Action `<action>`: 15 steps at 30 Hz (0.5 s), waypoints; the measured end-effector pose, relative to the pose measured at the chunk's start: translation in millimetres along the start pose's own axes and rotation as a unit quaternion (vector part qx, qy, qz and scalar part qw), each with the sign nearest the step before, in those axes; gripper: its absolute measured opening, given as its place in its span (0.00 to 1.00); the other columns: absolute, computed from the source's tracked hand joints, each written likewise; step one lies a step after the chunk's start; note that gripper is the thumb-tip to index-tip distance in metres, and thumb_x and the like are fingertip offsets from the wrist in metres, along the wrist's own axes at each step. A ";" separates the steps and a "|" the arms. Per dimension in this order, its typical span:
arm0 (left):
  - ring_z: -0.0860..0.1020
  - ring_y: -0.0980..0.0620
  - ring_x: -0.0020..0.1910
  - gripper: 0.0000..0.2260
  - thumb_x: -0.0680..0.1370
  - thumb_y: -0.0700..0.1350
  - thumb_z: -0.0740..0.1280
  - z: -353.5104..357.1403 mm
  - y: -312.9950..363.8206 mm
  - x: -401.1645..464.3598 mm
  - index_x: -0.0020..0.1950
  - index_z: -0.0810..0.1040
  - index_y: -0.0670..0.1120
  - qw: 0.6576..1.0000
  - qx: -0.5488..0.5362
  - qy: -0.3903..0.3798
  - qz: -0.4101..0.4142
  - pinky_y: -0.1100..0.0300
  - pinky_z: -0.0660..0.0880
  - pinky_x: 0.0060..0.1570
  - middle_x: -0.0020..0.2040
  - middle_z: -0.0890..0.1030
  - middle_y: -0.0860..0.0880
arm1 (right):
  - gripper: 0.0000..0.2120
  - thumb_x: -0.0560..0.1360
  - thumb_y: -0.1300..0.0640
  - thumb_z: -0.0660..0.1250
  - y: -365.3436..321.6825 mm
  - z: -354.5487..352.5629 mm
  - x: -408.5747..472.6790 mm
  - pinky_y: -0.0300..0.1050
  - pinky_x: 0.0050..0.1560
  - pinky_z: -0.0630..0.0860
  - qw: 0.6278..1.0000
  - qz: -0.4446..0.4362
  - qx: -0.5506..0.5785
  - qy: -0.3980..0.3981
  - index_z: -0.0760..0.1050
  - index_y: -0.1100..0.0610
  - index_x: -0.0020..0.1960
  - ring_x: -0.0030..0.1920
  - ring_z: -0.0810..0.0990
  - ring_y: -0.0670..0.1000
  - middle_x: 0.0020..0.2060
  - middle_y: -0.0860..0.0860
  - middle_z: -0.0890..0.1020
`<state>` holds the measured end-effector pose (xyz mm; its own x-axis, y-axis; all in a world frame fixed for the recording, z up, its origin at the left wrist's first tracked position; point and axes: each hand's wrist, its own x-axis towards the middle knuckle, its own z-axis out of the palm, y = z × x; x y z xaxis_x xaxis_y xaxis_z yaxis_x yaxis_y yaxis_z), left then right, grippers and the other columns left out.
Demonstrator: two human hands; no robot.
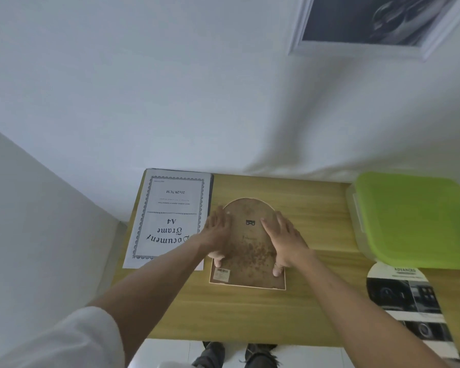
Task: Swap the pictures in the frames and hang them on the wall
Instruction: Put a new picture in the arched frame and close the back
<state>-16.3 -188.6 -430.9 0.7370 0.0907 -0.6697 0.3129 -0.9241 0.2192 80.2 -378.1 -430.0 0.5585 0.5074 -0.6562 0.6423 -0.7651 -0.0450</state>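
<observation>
On table (pixel 316 208), arched frame (pixel 247 251) face-down, under both hands (pixel 250 235)

arched frame (pixel 247 245) face down mid-table; a4 document frame (pixel 170 216) flat beside it.

left hand (pixel 216 232) + right hand (pixel 283 241) flat on arched frame back (pixel 247 251) | wooden table (pixel 316 301)

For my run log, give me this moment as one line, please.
stage: arched frame face down on table | left hand: flat on backing | right hand: flat on backing | white frame: on wall
</observation>
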 end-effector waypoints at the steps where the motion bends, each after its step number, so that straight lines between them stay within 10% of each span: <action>1: 0.33 0.35 0.75 0.65 0.65 0.45 0.81 2.3 -1.1 -4.0 0.76 0.28 0.42 0.999 -0.038 0.003 -0.006 0.43 0.46 0.76 0.74 0.26 0.37 | 0.69 0.60 0.53 0.84 -1.1 4.2 -4.7 0.59 0.76 0.57 0.999 0.020 0.044 0.001 0.33 0.45 0.79 0.78 0.40 0.61 0.77 0.56 0.30; 6: 0.58 0.38 0.72 0.51 0.65 0.39 0.76 4.4 -1.2 -8.3 0.78 0.47 0.51 0.951 -0.294 0.092 -0.008 0.42 0.67 0.69 0.72 0.60 0.40 | 0.55 0.63 0.60 0.75 -3.1 23.6 -14.8 0.54 0.71 0.65 0.946 0.082 0.311 0.022 0.46 0.45 0.80 0.75 0.53 0.59 0.76 0.52 0.49; 9: 0.76 0.44 0.55 0.39 0.68 0.37 0.70 -1.9 3.0 -14.6 0.75 0.56 0.51 0.907 -0.392 0.152 0.000 0.46 0.81 0.49 0.59 0.75 0.44 | 0.43 0.61 0.57 0.75 -5.2 22.7 -18.1 0.54 0.64 0.74 0.860 0.125 0.483 0.107 0.63 0.48 0.74 0.65 0.73 0.55 0.69 0.52 0.71; 11: 0.78 0.48 0.48 0.40 0.70 0.34 0.68 -4.2 4.9 -17.1 0.78 0.54 0.52 0.892 -0.419 0.172 -0.016 0.53 0.80 0.37 0.54 0.76 0.48 | 0.39 0.65 0.55 0.75 -6.1 21.6 -22.5 0.51 0.59 0.76 0.806 0.169 0.545 0.157 0.64 0.51 0.72 0.59 0.78 0.54 0.64 0.50 0.77; 15: 0.79 0.48 0.57 0.32 0.70 0.35 0.67 -4.1 5.8 -20.7 0.74 0.67 0.47 0.850 -0.475 0.219 -0.068 0.56 0.80 0.46 0.63 0.77 0.49 | 0.24 0.72 0.55 0.73 -3.8 16.6 -36.2 0.45 0.50 0.72 0.771 0.201 0.563 0.220 0.74 0.55 0.66 0.51 0.78 0.52 0.59 0.52 0.81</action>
<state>-27.3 -194.3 -412.9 0.7419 0.4948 -0.4525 0.6027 -0.1964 0.7734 48.8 -400.1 -418.5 0.8771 0.0359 -0.4790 -0.3525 -0.6293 -0.6927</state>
